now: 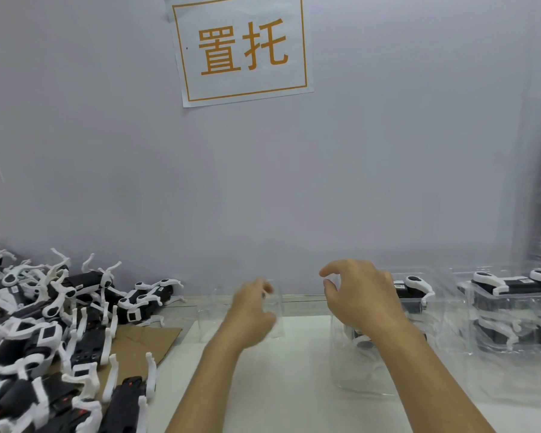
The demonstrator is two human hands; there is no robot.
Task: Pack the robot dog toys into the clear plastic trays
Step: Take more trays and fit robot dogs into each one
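Head view: pile of robot dog toys on left, w/ cardboard under, not yet packed. Filled trays stacked at right, dogs inside. Left hand curled round rim of empty clear tray, mid-table. Right hand, fingers bent, thumb and forefinger apart, over another tray; grip can't tell. Prob. well under halfway, most dogs left.
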